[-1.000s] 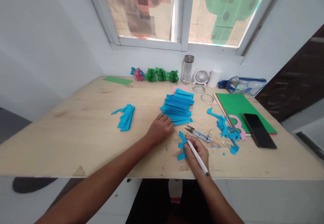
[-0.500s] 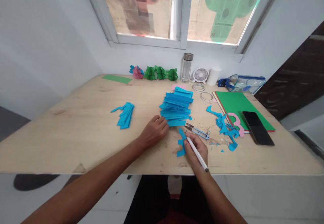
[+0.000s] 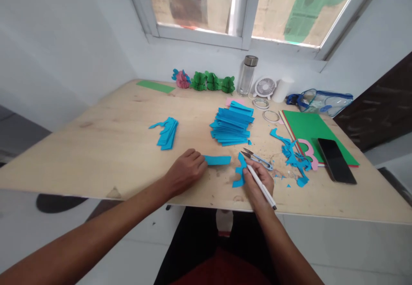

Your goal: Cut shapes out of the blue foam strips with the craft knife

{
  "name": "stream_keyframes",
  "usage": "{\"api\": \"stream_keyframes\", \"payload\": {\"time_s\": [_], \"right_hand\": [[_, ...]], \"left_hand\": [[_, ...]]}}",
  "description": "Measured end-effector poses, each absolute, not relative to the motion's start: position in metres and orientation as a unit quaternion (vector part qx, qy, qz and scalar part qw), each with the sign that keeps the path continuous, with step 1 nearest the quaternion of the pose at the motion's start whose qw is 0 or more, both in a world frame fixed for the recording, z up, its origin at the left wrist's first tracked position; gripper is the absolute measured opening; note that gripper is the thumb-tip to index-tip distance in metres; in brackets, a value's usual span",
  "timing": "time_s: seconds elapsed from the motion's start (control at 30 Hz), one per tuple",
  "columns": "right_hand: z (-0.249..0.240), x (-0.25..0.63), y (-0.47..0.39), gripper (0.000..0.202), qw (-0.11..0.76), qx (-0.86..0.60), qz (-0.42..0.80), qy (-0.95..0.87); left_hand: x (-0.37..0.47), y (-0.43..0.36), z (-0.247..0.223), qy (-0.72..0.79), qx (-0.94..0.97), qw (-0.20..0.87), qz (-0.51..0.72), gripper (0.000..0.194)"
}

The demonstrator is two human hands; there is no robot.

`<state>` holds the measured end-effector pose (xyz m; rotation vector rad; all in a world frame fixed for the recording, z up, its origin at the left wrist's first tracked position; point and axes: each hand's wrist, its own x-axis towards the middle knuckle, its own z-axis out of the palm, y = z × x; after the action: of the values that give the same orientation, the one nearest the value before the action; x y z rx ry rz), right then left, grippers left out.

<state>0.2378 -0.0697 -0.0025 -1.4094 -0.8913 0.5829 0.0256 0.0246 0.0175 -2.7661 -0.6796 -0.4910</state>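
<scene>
My left hand [image 3: 187,170] is closed on the left end of a blue paper strip [image 3: 219,160], which lies apart from the stack. Between the fingers of my right hand [image 3: 260,180] is a white pen [image 3: 261,186], its dark end pointing toward me. The same hand has a cut-out blue paper shape [image 3: 239,172] with a notched edge under its fingertips. Just behind this hand lie blue-handled thread snips [image 3: 259,159], partly covered by it. A fanned stack of blue paper strips [image 3: 232,126] sits beyond both hands.
Folded blue pieces [image 3: 168,134] lie left of the stack. To the right are blue scraps [image 3: 291,154], a black phone [image 3: 336,160] and green sheets [image 3: 317,132]. Along the wall stand green paper ornaments [image 3: 212,81], a glass bottle [image 3: 247,77] and a small fan [image 3: 265,87].
My left hand has drawn one blue strip off the front of the stack toward me. The right hand keeps the pen and cut-out. The whole view has shifted slightly.
</scene>
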Motion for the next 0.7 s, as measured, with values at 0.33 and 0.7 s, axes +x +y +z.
{"api": "stream_keyframes", "payload": {"time_s": [0.33, 0.7], "right_hand": [[-0.006, 0.239, -0.069, 0.025, 0.624, -0.623, 0.275, -0.383], [-0.004, 0.239, -0.069, 0.023, 0.612, -0.627, 0.249, -0.413]], "left_hand": [[0.035, 0.032, 0.022, -0.387, -0.913, -0.003, -0.131, 0.016], [0.05, 0.001, 0.023, -0.444, -0.891, -0.033, -0.087, 0.023]]}}
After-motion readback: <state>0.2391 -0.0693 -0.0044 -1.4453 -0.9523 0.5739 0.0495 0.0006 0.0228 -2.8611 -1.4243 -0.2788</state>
